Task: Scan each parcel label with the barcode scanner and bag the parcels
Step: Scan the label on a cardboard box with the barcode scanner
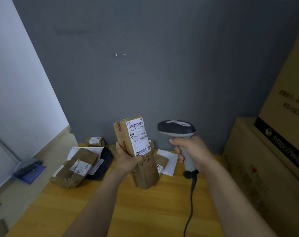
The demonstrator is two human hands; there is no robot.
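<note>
I see my left grip [128, 161] clasping a long brown cardboard parcel [146, 176] upright above the yellow wooden desk [145, 211], its white barcode label [139, 136] facing me, while my right grip [194, 151] curls round the grey corded barcode scanner [177, 128] just beside it.

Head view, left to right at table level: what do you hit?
blue-and-grey item on the floor → flat brown parcel → upright parcel in the left hand → barcode scanner in the right hand → stacked cardboard boxes
</note>
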